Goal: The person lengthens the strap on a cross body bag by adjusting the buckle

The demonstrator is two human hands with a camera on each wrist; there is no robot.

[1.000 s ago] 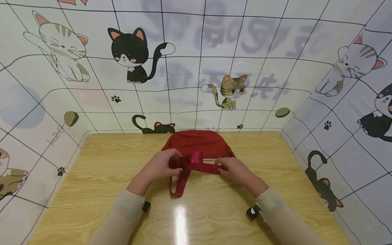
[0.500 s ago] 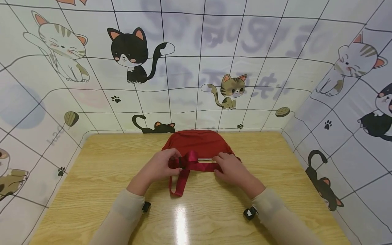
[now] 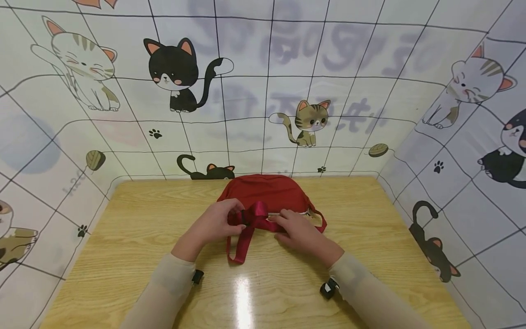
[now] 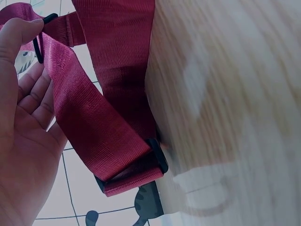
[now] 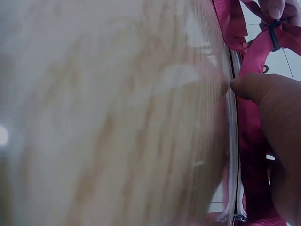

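Note:
A red waist bag lies at the back of the table, its zipper along the near edge. In front of it, my left hand pinches a dark red webbing strap at a black slider buckle, thumb on one side and fingers behind. A second black buckle sits lower on the strap, where the webbing folds back. On the strap's right stretch, my right hand grips the webbing, with the thumb at its edge. The right fingertips are partly hidden. A raised loop of strap stands between the hands.
The bag lies on a light wooden table. Cloth walls printed with cats and grid lines stand behind it and at both sides. A strap loop hangs toward me on the left; another loop lies at the bag's right end.
My right hand has moved left along the strap toward the left hand, uncovering the bag's right end and its strap loop. The left hand stays nearly still at the buckle.

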